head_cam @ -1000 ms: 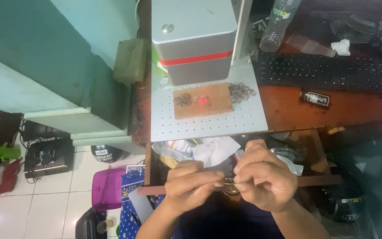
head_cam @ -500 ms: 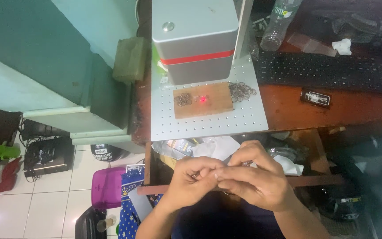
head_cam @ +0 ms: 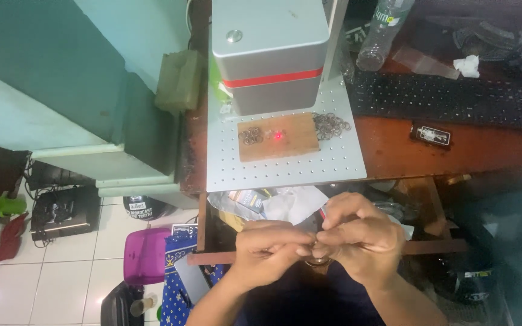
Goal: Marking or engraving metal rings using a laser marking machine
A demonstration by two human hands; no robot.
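Wooden block lies on perforated plate, rings apparently just right.

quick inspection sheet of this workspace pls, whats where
surface: grey perforated plate on a brown desk
job's things: small metal ring pinched between left hand and right hand; wooden block with red light dot, ring piles on and beside it
clutter: keyboard, plastic bottle, papers under the desk
grippers: both hands close together on the ring
cables: tangle on the floor
surroundings: grey machine, purple bin, tiled floor
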